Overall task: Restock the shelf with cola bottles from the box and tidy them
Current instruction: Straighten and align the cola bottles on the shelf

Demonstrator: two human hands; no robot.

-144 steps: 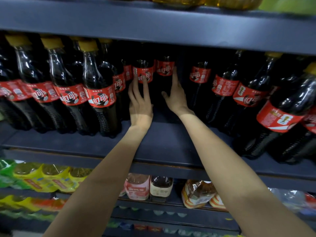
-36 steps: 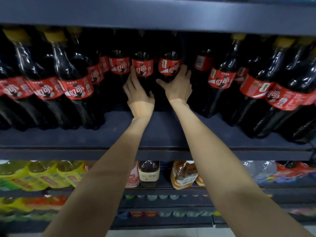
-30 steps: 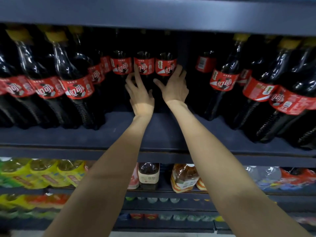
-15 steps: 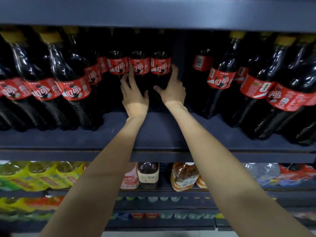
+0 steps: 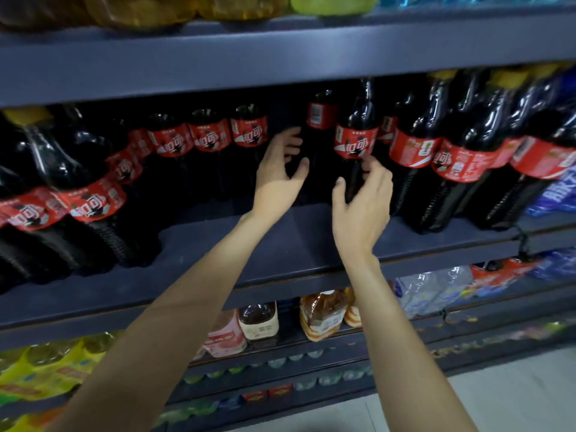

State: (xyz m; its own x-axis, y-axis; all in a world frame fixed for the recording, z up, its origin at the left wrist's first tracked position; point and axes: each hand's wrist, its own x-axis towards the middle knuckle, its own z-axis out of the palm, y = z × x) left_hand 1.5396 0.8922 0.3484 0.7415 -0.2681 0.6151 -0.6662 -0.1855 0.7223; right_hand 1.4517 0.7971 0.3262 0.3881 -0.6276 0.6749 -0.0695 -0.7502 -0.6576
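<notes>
Cola bottles made of dark plastic with red labels point(image 5: 212, 140) stand in rows on the dark blue metal shelf point(image 5: 280, 244). Some on the left and right have yellow caps. More of them stand close to the front edge on the left and on the right. In the middle the front of the shelf is bare, and the bottles there stand far back.

The left hand point(image 5: 277, 179) reaches into the middle of the shelf. Its fingers curl around the left side of a far bottle with its label turned sideways point(image 5: 321, 115), and its thumb sticks out to the right. It is dark back there, so I cannot tell if the hand holds the bottle tight or only touches it.

The right hand point(image 5: 363, 202) is a bit nearer and to the right. Its fingers and thumb are curled in a loose cup around the lower part of a cola bottle with its label facing front point(image 5: 357, 141). The fingertips sit just under the red label. There seems to be a small gap by the thumb.

Above, on the top shelf, lie yellow and green drink packs point(image 5: 187, 7). Below are a brown tea bottle with a cream label point(image 5: 258, 322), a pink bottle point(image 5: 224, 338) and an orange bottle point(image 5: 322, 316). Yellow and green packs point(image 5: 46, 369) sit low on the left. Blue packs point(image 5: 558, 191) are on the right.
</notes>
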